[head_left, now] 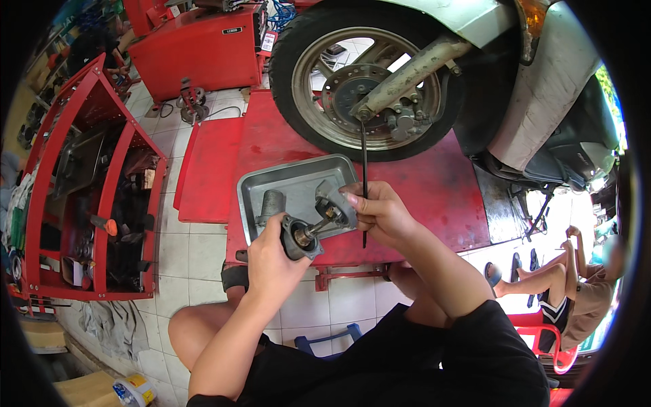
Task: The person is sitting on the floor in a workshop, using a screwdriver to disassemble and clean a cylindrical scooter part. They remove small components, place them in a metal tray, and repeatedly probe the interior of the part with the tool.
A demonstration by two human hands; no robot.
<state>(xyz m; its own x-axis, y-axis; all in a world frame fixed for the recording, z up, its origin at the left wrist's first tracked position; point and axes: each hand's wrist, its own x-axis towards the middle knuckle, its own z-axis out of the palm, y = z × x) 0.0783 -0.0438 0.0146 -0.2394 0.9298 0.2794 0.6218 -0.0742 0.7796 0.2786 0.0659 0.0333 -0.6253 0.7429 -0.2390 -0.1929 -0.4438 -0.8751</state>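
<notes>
My left hand (270,261) is closed around a round, hollow grey metal housing (296,239), its open end facing up and right. A thin metal shaft (321,225) bridges this housing and a grey cast metal part (337,203). That cast part is pinched between the thumb and fingers of my right hand (378,214). Both pieces are held over the near side of a shallow metal tray (298,165). A grey cylinder (273,203) shows just beyond my left fingers; whether it joins the housing is hidden.
The tray lies on a red lift platform (420,197) under a motorbike's front wheel (291,88). A dark rod (365,163) hangs from the axle beside my right hand. Left stands a red tool rack (108,203); right, a seated person (583,298). A blue stool (329,339) is below.
</notes>
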